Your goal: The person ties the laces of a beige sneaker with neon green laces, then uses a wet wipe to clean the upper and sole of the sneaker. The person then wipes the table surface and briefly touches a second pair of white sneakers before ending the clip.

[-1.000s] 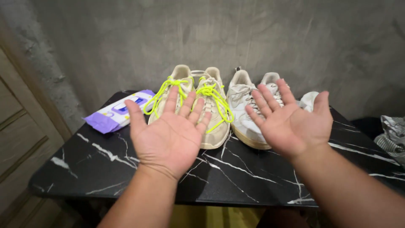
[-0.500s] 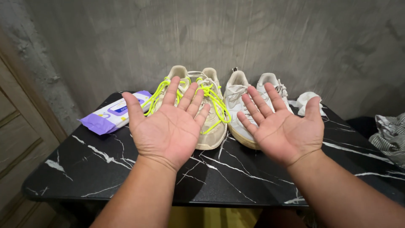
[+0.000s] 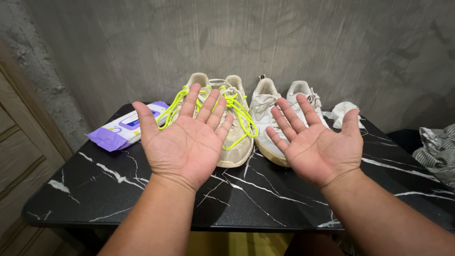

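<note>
On the black marble-veined table (image 3: 118, 189), set against a grey concrete wall (image 3: 284, 42):

Item 1. Left hand (image 3: 182, 142): held palm up above the table, fingers spread and empty, gripping nothing. Its fingertips overlap, in view, the pair of beige sneakers with neon yellow laces (image 3: 233, 124); whether they touch cannot be told.

Item 2. Right hand (image 3: 320, 144): likewise palm up, fingers splayed, holding nothing. It hovers in front of the pair of white sneakers (image 3: 265, 106).

Item 3. Beige sneakers: standing side by side at the middle of the table, toes toward the viewer, laces loose and trailing over the uppers.

Item 4. White sneakers: just beside the beige pair, on its right.

Item 5. Purple and white pack of wipes (image 3: 121, 130): lying flat near the table's left rear corner.

Item 6. Crumpled white cloth (image 3: 343, 111): behind the white sneakers, near the wall.

Item 7. Striped fabric (image 3: 438, 147): off the table, at the right edge.
</note>
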